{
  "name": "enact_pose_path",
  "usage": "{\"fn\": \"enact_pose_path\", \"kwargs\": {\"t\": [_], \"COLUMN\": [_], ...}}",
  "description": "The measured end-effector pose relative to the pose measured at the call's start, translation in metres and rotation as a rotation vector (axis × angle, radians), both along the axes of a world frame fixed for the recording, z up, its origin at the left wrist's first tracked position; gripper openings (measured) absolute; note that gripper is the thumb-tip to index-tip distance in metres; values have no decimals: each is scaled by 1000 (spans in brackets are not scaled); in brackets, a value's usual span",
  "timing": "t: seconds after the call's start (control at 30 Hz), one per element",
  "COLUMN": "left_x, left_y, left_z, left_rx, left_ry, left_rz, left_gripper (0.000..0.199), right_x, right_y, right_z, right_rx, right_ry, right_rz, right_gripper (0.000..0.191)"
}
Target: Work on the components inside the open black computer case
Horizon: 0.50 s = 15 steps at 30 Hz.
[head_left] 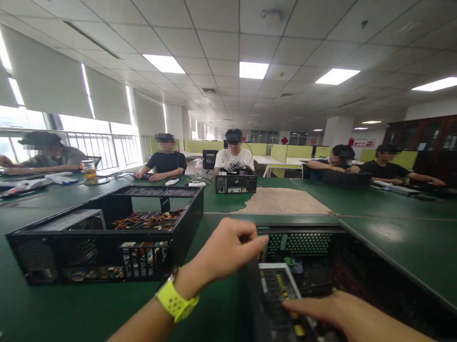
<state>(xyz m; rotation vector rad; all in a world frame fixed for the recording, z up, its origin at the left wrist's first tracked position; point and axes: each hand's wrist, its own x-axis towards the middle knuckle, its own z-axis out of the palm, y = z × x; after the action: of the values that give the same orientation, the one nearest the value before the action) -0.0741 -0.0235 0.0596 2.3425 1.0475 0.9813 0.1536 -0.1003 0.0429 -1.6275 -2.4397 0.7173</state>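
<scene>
An open black computer case [398, 297] lies in front of me at the right, reaching past the lower edge of the view. My left hand [230, 247] is closed at its far left corner, the thumb on the rim and the other fingertips hidden. Inside the case sits a pale-framed unit [280, 268] with dark and yellow markings. My right hand [332, 314] reaches in from the right, its index finger stretched out to that unit's surface. The right hand's other fingers are mostly hidden, and nothing shows in its grasp. Some parts inside are blurred.
Another open computer case [101, 251] with coloured wires stands on the green table [221, 313] to the left. A smaller case [235, 182] is before a gloved person across the table. Several other people sit around. A jar [89, 171] and a bottle [198, 169] stand farther back.
</scene>
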Motion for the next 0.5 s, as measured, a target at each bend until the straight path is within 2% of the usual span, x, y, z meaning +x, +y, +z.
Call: {"fn": "enact_pose_path", "kwargs": {"t": [0.07,0.13,0.2,0.3,0.4,0.5], "left_x": [16,30,39,41,40,44], "left_y": [16,31,41,41,29,19], "left_z": [18,21,9,-22,-45,-51], "left_rx": [112,194,209,113,-79,-209], "left_ry": [96,259,464,771,1116,1351], "left_rz": [26,84,147,169,63,-110], "left_gripper": [39,37,31,27,28,31], "right_x": [-26,-44,-55,-66,-71,-72], "right_y": [11,39,70,99,100,96], "right_z": [3,-5,-23,-56,-78,-87], "right_rx": [21,170,268,233,166,120], "right_ry": [87,17,-177,-410,-590,-757], "right_rz": [107,95,71,135,259,330], "right_gripper": [50,38,34,32,32,33]}}
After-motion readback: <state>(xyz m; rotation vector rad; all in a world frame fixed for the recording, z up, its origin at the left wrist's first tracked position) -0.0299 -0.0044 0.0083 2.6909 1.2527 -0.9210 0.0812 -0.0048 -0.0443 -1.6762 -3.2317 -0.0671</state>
